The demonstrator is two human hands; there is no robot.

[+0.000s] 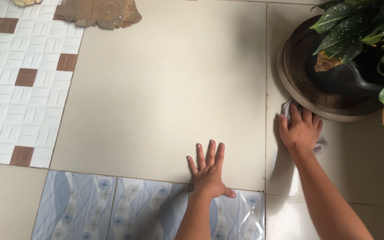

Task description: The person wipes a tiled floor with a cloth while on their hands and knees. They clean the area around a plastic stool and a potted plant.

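My left hand (210, 171) lies flat on the large beige floor tile (156, 89), fingers spread, holding nothing. My right hand (302, 129) presses a crumpled white cloth (321, 146) onto the floor right beside the rim of a round brown pot saucer (298, 95). The cloth shows at my fingertips and under my wrist; most of it is hidden by the hand.
A dark pot (338, 78) with a spotted green-leaved plant (361, 26) stands in the saucer at the right. A patch of white and brown patterned tiles (18, 80) lies at the left, blue wavy tiles (112, 209) in front, a broken wooden piece (98, 13) at the top.
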